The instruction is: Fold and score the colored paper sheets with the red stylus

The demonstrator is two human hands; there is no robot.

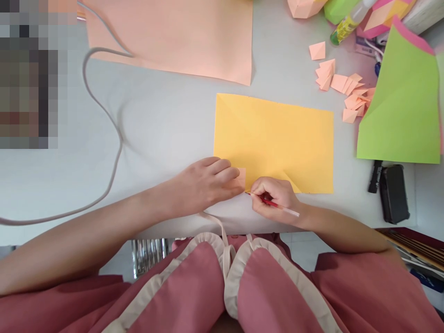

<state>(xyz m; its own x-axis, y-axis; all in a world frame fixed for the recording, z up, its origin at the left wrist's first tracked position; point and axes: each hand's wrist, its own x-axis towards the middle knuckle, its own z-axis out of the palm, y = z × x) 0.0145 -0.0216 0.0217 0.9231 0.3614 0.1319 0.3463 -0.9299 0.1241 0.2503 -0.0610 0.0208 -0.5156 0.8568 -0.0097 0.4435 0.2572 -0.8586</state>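
My left hand (210,184) lies with curled fingers on a small peach paper piece (242,175), pinning it against the lower part of a yellow paper sheet (274,134). Much of that piece is hidden under the fingers. Closed around a slim red pen (271,203) with a clear end, my right hand (279,192) rests at the yellow sheet's lower edge. The pen's tip is beside the lower corner of the peach piece, close to my left fingertips. A corner of the yellow sheet is creased just above my right hand.
A large peach sheet (173,37) lies at the back. Several folded peach pieces (350,88) are scattered right, by a green sheet (402,101). A glue stick (350,21), black marker (375,176) and dark case (394,194) lie rightward. A white cable (116,157) curves along the left.
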